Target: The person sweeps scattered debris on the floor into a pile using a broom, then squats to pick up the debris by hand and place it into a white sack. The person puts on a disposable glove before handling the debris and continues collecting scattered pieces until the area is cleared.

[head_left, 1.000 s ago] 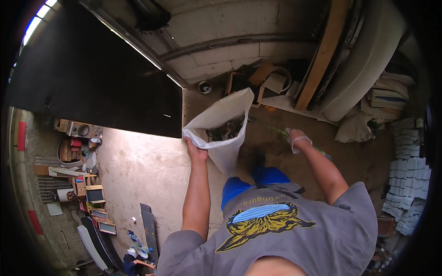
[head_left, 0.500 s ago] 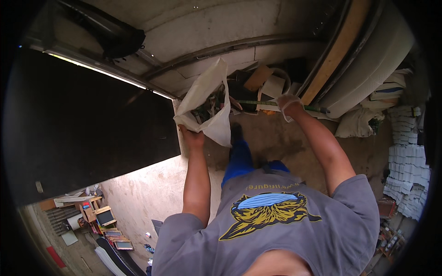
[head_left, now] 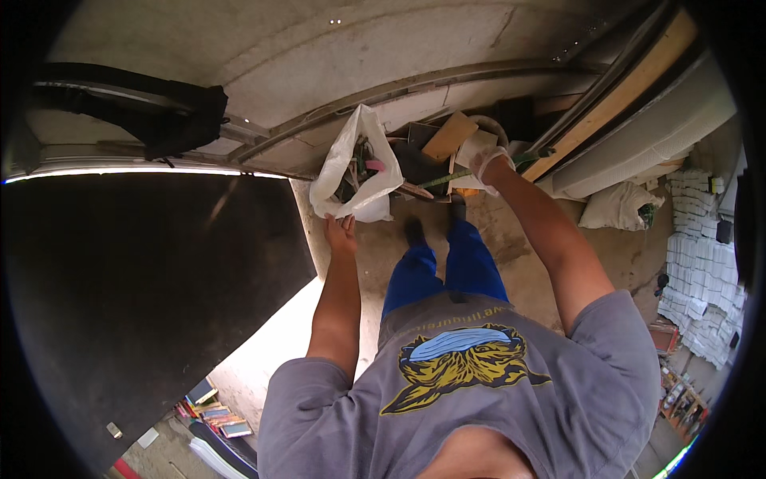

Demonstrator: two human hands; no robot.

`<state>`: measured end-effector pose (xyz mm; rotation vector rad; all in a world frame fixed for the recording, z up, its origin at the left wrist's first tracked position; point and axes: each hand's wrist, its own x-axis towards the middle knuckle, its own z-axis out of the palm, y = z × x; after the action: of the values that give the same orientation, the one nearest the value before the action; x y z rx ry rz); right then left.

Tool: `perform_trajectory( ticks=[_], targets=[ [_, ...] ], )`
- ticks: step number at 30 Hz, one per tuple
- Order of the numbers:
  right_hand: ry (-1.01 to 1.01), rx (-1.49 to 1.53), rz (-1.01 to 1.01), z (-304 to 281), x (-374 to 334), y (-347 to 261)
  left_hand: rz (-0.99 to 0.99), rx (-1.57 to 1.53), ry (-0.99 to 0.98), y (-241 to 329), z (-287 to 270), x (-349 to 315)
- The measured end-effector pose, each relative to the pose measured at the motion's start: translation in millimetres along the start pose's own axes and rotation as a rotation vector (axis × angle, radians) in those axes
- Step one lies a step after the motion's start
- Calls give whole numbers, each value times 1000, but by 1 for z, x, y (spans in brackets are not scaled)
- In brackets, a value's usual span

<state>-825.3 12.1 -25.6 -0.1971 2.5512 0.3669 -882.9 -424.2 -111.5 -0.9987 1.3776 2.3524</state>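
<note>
My left hand (head_left: 341, 234) pinches the lower rim of a white plastic sack (head_left: 323, 191). The sack's mouth gapes toward me, showing a dark jumble with greenish bits and a pink piece inside. In my right hand (head_left: 493, 165), which is wrapped in thin clear plastic like a loose glove, is a long green stick (head_left: 527, 157). The stick slants down to the left, and a flat brownish end (head_left: 416, 191) sits close to the sack's right side. Whether that end touches the sack I cannot tell.
Cardboard and panels (head_left: 448, 136) are heaped at the wall, by a leaning wooden beam (head_left: 618, 92). Another white sack (head_left: 616, 209) rests on the floor at right, near stacked white bundles (head_left: 692, 239). A large dark panel (head_left: 152, 311) fills the left; books (head_left: 219, 419) lie below it.
The sack's mouth has turned more toward me and its contents show more. The stick has tilted, its right end now higher. My right hand has shifted slightly up and left; the view has turned.
</note>
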Motion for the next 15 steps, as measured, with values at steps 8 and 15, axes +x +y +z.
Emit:
perform_trajectory(
  ticks=[8, 15],
  targets=[
    [-121, 30, -12, 5, 70, 5, -99, 216, 89, 16, 16, 42],
    [-202, -112, -33, -44, 109, 8, -79, 365, 113, 16, 24, 48]
  ],
)
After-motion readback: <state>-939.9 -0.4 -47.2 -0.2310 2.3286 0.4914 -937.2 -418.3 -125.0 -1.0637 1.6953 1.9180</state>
